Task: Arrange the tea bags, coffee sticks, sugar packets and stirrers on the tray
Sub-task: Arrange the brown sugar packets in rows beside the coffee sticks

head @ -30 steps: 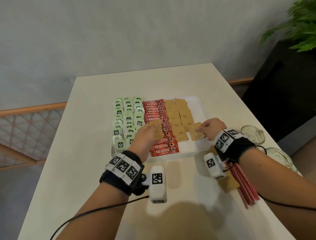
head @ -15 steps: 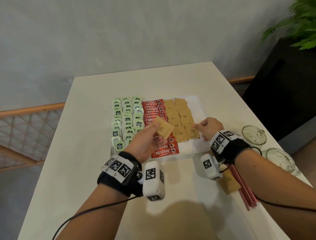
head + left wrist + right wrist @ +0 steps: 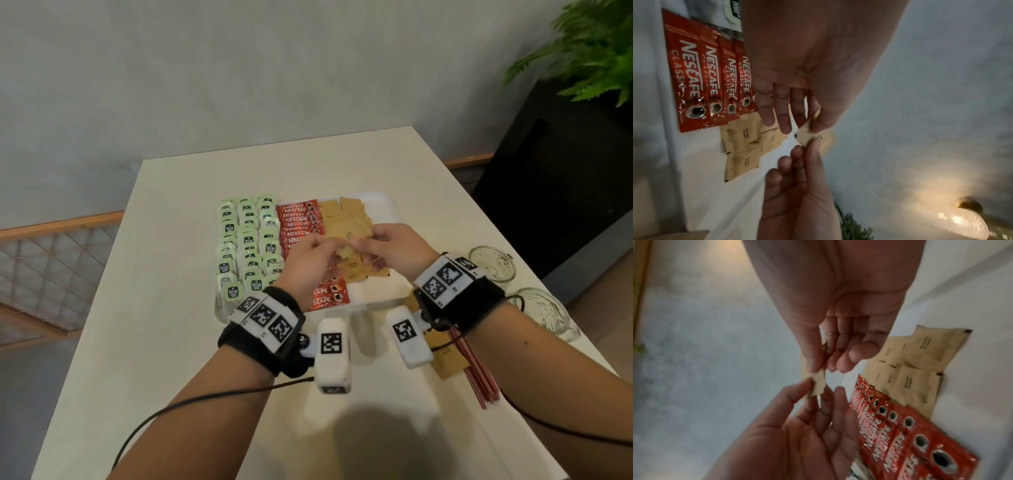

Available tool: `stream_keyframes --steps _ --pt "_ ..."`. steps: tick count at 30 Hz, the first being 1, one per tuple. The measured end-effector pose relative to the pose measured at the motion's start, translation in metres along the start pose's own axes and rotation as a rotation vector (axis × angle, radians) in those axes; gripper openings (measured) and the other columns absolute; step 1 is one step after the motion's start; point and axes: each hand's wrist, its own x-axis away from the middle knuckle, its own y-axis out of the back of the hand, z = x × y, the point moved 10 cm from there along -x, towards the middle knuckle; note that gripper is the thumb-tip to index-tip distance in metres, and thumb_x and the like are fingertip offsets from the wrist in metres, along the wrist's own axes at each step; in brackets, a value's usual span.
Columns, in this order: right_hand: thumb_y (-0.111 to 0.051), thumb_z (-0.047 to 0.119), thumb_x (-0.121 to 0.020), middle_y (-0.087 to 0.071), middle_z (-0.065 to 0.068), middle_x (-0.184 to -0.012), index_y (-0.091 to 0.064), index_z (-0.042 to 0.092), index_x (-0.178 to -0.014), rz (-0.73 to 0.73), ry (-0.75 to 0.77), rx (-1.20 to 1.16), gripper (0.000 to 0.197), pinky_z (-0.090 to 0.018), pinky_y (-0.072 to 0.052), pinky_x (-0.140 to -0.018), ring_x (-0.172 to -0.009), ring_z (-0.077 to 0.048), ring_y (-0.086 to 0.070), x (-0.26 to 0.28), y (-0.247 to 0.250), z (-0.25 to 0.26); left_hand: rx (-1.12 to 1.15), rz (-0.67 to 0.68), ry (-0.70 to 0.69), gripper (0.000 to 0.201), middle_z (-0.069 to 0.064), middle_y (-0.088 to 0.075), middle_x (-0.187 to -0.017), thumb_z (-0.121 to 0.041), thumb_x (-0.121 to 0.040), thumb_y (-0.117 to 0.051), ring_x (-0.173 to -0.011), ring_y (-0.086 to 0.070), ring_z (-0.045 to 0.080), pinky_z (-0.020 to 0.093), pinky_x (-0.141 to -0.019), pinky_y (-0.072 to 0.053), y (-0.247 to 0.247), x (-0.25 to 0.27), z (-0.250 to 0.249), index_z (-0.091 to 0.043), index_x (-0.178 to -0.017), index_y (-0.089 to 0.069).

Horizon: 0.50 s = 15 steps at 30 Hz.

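Observation:
Both hands meet above the white tray (image 3: pixel 383 200) and pinch one brown sugar packet (image 3: pixel 352 233) between them. My left hand (image 3: pixel 337 248) holds its left side with thumb and forefinger, and my right hand (image 3: pixel 356 245) holds the other side. The left wrist view shows the packet (image 3: pixel 806 135) edge-on between the two thumbs; so does the right wrist view (image 3: pixel 818 382). On the tray lie green tea bags (image 3: pixel 250 240), red coffee sticks (image 3: pixel 301 219) and rows of sugar packets (image 3: pixel 349 210). Red stirrers (image 3: pixel 476 373) lie on the table under my right forearm.
A few loose sugar packets (image 3: pixel 445 356) lie on the table beside the stirrers. Two glass bowls (image 3: pixel 493 262) (image 3: pixel 544 311) stand at the table's right edge. A dark cabinet with a plant (image 3: pixel 582 51) stands beyond the right edge. The tray's right strip is bare.
My left hand has carried the sugar packet to the right. My right hand has lifted off the packets on the tray and taken hold of the packet's other side.

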Motion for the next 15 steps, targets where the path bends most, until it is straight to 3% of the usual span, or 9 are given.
stream_keyframes --steps 4,7,9,11,15 --pt "-0.068 0.022 -0.089 -0.067 -0.006 -0.077 -0.065 0.007 -0.082 -0.145 0.017 -0.061 0.017 -0.022 -0.051 -0.051 -0.065 -0.015 -0.062 -0.003 0.028 -0.001 -0.314 -0.075 -0.124 0.009 0.003 -0.069 -0.098 -0.023 -0.094 -0.063 -0.086 -0.063 0.016 0.03 -0.08 -0.053 0.008 -0.001 -0.011 -0.014 -0.094 -0.062" --pt "-0.069 0.031 -0.087 -0.07 -0.003 -0.075 -0.064 0.01 -0.079 -0.125 -0.059 0.281 0.023 -0.027 -0.053 -0.059 -0.07 -0.02 -0.067 -0.006 0.033 -0.022 -0.544 -0.123 -0.245 0.008 -0.001 -0.065 -0.096 -0.025 -0.095 -0.062 -0.079 -0.057 0.01 0.017 -0.069 -0.047 0.018 -0.001 -0.018 -0.017 -0.093 -0.061" --pt "-0.069 0.034 -0.087 -0.072 -0.002 -0.076 -0.065 0.014 -0.081 -0.025 -0.154 0.481 0.022 -0.031 -0.055 -0.067 -0.074 -0.02 -0.069 -0.006 0.025 -0.043 -0.776 -0.178 -0.333 0.008 -0.004 -0.063 -0.102 -0.029 -0.092 -0.065 -0.094 -0.057 0.012 0.029 -0.085 -0.049 0.022 -0.005 -0.021 -0.024 -0.089 -0.06" --pt "-0.069 0.033 -0.087 -0.073 -0.003 -0.075 -0.065 0.013 -0.08 0.033 -0.206 0.54 0.021 -0.034 -0.056 -0.073 -0.076 -0.02 -0.069 -0.007 0.018 -0.057 -0.999 -0.226 -0.355 0.01 -0.003 -0.057 -0.115 -0.034 -0.089 -0.066 -0.113 -0.049 0.019 0.037 -0.1 -0.04 0.023 -0.007 -0.02 -0.029 -0.092 -0.059" --pt "-0.071 0.031 -0.086 -0.073 -0.008 -0.076 -0.065 0.012 -0.084 -0.018 -0.211 0.609 0.02 -0.03 -0.053 -0.069 -0.068 -0.018 -0.064 -0.013 0.015 -0.055 -1.234 -0.245 -0.426 0.023 -0.002 -0.052 -0.125 -0.037 -0.088 -0.066 -0.124 -0.039 0.021 0.039 -0.107 -0.029 0.012 -0.006 -0.019 -0.028 -0.109 -0.06"
